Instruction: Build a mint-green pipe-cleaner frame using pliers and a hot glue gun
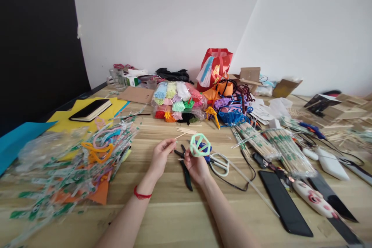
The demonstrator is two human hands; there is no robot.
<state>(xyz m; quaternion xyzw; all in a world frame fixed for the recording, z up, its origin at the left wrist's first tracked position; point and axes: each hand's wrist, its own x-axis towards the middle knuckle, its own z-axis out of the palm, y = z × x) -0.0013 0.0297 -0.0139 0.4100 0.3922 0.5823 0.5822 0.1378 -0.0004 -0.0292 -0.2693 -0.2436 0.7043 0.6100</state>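
Note:
My left hand (162, 157), with a red band on its wrist, is closed in a pinch on a thin wooden stick (181, 136) that points up and right. In my right hand (198, 168) is a light green open frame (200, 145) of joined struts, gripped at its lower left. The two hands are a short way apart over the table (171, 209). Pliers with black handles (186, 174) lie between and below them. Behind the right hand is a blue tool (207, 149), partly hidden by the frame, with white-handled scissors (220, 164) beside it.
A bag of coloured pipe cleaners (178, 102) stands behind the hands. Torn plastic wrappers (69, 174) cover the left side. Bundles of wooden sticks (287, 151), a black phone (285, 201) and a dark cable (232, 188) lie right. A red bag (216, 64) stands by the wall.

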